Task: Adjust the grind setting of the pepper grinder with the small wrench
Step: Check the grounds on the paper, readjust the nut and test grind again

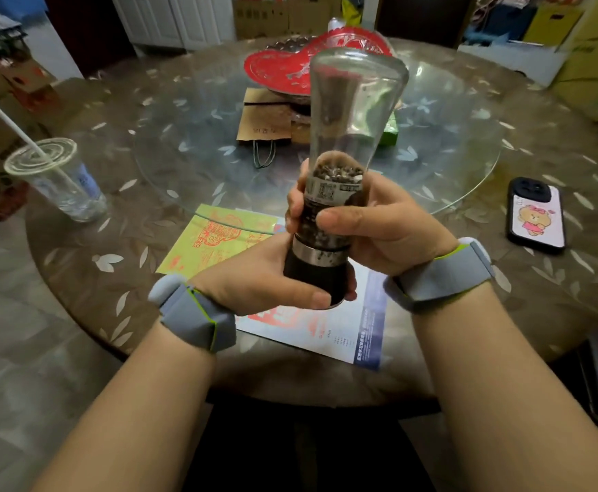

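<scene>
A glass pepper grinder [352, 115] is held upside down above the table, its wide clear base pointing up and away from me. Peppercorns fill its lower part. My right hand [372, 225] wraps the labelled glass body, thumb across the front. My left hand [265, 278] grips the black grinding cap and steel ring at the bottom end. Both wrists wear grey bands. No wrench shows in view.
Printed sheets [326, 332] lie under my hands on the round patterned table [77, 278]. A plastic cup with a straw [59, 179] stands at left, a phone [537, 214] lies at right. On the glass turntable [450, 154] sit a red dish [279, 65] and a paper bag [265, 115].
</scene>
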`<state>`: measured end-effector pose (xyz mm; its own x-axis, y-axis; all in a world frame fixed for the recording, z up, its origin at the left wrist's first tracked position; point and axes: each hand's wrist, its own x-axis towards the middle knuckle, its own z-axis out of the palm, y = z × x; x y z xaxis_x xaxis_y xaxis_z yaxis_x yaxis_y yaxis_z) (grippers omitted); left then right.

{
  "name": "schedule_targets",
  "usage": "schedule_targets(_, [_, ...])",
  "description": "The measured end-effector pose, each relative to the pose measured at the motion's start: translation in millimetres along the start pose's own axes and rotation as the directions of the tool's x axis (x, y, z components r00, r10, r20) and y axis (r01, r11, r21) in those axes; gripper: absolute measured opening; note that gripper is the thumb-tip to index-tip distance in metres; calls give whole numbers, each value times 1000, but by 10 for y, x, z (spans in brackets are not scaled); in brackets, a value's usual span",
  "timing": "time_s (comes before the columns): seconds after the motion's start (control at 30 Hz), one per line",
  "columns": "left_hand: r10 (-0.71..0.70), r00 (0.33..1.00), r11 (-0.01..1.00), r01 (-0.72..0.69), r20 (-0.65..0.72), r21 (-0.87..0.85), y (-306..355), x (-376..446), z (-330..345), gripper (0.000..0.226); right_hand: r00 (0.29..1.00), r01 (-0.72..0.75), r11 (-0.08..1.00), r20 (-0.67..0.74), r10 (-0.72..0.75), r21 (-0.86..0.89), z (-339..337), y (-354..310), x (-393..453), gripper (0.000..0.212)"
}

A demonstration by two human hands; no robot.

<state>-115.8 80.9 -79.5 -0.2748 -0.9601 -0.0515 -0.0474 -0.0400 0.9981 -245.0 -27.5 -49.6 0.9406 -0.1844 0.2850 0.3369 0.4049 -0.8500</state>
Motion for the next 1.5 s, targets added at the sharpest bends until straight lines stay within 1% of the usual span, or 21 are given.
schedule_targets(0.07, [8, 986, 997, 5, -167, 75, -12, 19, 40, 38, 989, 16, 993, -147, -33, -113, 20, 0, 2, 47])
schedule_targets(0.13, [20, 929, 983, 49, -370, 175, -42, 71, 86, 34, 951, 8, 972, -299, -80, -233, 36, 22, 32, 39])
schedule_targets(0.2, [70, 852, 971, 60, -519, 230, -97, 142, 108, 52, 885, -13, 950, -446, -134, -311, 34, 93, 72, 38])
schedule_targets(0.27, [155, 781, 950, 50, -604, 308, -146, 201, 132, 73, 781, -50, 903, -580, -231, -427, 38, 207, 118, 40])
schedule_targets(0.4, [182, 633, 927, 144, -752, 346, -218, 272, 232, 95, 610, -72, 868, -710, -352, -492, 122, 365, 178, 42])
schedule_targets(0.47, [155, 601, 923, 195, -784, 332, -219, 283, 275, 102, 587, -103, 872, -737, -335, -479, 129, 368, 199, 42])
schedule_targets(0.53, [109, 642, 899, 261, -759, 351, -182, 265, 244, 109, 588, -177, 871, -759, -279, -458, 75, 326, 225, 44])
schedule_targets(0.6, [57, 694, 871, 317, -718, 376, -79, 221, 201, 111, 604, -213, 912, -781, -159, -351, -7, 253, 244, 47])
schedule_targets(0.73, [-28, 721, 853, 378, -692, 360, 100, 93, 132, 101, 710, -163, 982, -702, 51, -93, -120, 145, 242, 55])
schedule_targets(0.77, [-67, 737, 883, 357, -672, 304, 128, 54, 109, 94, 719, -159, 985, -691, 71, -64, -129, 132, 234, 57])
schedule_targets(0.83, [-130, 769, 974, 218, -626, 66, 142, -6, 29, 65, 721, -153, 988, -686, 99, -17, -133, 110, 227, 57])
schedule_targets(0.87, [-150, 767, 986, 161, -624, -39, 132, -29, -6, 47, 721, -150, 989, -682, 120, 15, -125, 110, 223, 57])
schedule_targets(0.9, [-124, 753, 992, 109, -646, -63, 136, -51, -29, 37, 721, -156, 987, -677, 146, 46, -106, 109, 220, 57])
schedule_targets(0.93, [-64, 727, 997, 81, -683, -8, 130, -71, -61, 29, 722, -173, 982, -670, 175, 69, -81, 110, 212, 58])
schedule_targets(1.0, [126, 722, 974, 42, -680, 224, 135, -110, -64, 47, 735, -232, 970, -641, 222, 70, -23, 111, 198, 54])
schedule_targets(1.07, [294, 770, 894, -13, -566, 447, 145, -148, -37, 68, 758, -303, 953, -600, 256, 23, 23, 114, 186, 48])
schedule_targets(1.13, [406, 783, 806, -65, -470, 589, 133, -168, -32, 79, 772, -383, 923, -563, 295, -41, 66, 103, 174, 47])
schedule_targets(1.27, [453, 809, 706, -68, -376, 705, 187, -221, -23, 93, 796, -425, 904, -495, 348, -47, 152, 96, 142, 34])
schedule_targets(1.37, [460, 828, 642, -60, -321, 764, 206, -237, -10, 74, 813, -403, 915, -452, 368, 22, 208, 133, 161, 26])
schedule_targets(1.43, [508, 795, 626, -78, -330, 776, 214, -212, -2, 64, 817, -413, 910, -458, 351, -39, 193, 170, 178, 19])
schedule_targets(1.5, [587, 724, 616, -108, -363, 780, 185, -189, -31, 63, 818, -440, 887, -470, 332, -139, 171, 195, 175, 15])
